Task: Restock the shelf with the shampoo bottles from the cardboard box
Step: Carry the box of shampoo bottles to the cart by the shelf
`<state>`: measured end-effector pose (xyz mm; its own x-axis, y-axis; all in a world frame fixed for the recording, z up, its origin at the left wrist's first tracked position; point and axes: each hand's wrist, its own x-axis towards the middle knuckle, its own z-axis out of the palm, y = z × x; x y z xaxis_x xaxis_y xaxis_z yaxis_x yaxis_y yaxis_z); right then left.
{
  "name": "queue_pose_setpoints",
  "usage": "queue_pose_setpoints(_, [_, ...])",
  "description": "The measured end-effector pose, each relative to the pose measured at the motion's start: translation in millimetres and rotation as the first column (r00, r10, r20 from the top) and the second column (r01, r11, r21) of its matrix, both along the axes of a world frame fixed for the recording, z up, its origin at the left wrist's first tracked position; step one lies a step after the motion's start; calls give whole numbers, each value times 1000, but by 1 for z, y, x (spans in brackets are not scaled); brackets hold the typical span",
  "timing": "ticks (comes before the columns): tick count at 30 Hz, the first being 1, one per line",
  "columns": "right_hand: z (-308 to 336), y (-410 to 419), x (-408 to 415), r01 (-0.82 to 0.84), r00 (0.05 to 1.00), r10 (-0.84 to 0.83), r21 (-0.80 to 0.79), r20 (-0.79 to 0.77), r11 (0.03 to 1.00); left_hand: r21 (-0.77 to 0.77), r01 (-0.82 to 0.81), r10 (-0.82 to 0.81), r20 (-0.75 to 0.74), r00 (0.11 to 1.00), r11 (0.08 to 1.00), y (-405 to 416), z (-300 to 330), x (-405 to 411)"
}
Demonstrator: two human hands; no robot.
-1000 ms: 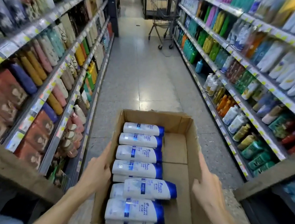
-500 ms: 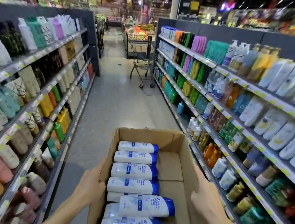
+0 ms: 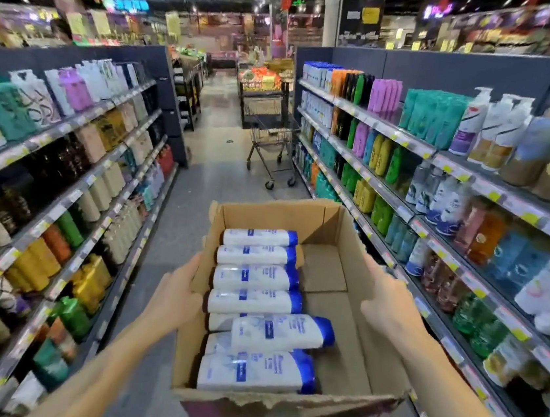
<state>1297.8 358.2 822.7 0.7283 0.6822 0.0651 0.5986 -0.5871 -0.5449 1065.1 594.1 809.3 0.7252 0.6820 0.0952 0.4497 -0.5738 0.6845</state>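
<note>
An open cardboard box is carried in front of me at waist height, in the middle of a shop aisle. Several white shampoo bottles with blue caps lie on their sides in a row along its left half; one bottle lies loose on top of the row. The box's right half shows bare cardboard. My left hand presses flat against the box's left wall, thumb up along it. My right hand presses flat on the outside of the right wall. The fingertips of both are hidden behind the box.
Shelving full of bottles lines both sides: the right shelves are close to the box, the left shelves a little farther off. A metal shopping cart stands ahead by the right shelves. Grey floor runs between them.
The view has tilted up from the floor to the aisle ahead. The box stays between my hands and has moved forward along the aisle; the cart appears nearer.
</note>
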Motion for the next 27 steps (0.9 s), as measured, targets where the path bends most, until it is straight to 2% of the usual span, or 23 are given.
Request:
queue_pose_setpoints(5, [5, 106, 115, 25, 998, -25, -6, 56, 1000, -37, -16, 18, 49, 999, 999, 99, 1, 108])
queue_pose_setpoints(11, [-19, 250, 248, 18, 1000, -18, 11, 16, 1000, -34, -27, 28, 31, 999, 999, 252, -24, 246])
queue_pose_setpoints(20, [-15, 466, 441, 61, 996, -58, 37, -67, 997, -69, -47, 46, -27, 999, 996, 462, -14, 440])
queue_pose_setpoints(27, [-38, 624, 628, 52, 999, -52, 26, 8, 998, -32, -54, 53, -19, 998, 998, 608, -12, 614])
